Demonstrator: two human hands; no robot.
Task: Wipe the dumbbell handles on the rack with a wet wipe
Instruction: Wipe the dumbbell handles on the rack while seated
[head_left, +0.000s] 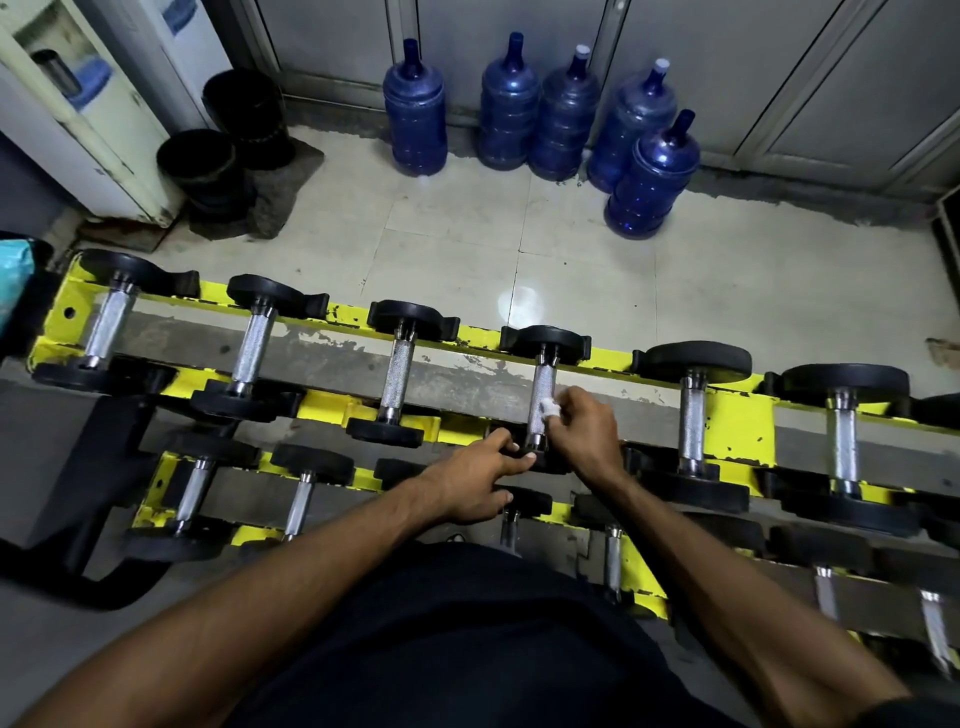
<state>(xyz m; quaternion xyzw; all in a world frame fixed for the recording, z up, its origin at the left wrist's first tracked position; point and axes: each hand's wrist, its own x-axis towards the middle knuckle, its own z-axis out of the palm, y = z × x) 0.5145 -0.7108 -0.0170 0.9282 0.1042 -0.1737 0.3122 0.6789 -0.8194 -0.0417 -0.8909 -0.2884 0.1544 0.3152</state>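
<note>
A yellow rack (737, 415) carries a row of black dumbbells with knurled chrome handles on its top tier, and more on a lower tier. My right hand (584, 434) pinches a small white wet wipe (549, 408) against the right side of one handle (541, 389), the fourth dumbbell from the left. My left hand (470, 488) grips the near black head of that same dumbbell (537, 457), fingers curled over its edge. The far head (545, 340) sits in its cradle.
Several blue water jugs (511, 104) stand on the tiled floor behind the rack. Black round plates (208, 166) are stacked at the back left beside a white water dispenser (78, 104). Neighbouring handles (397, 379) (693, 415) lie on either side.
</note>
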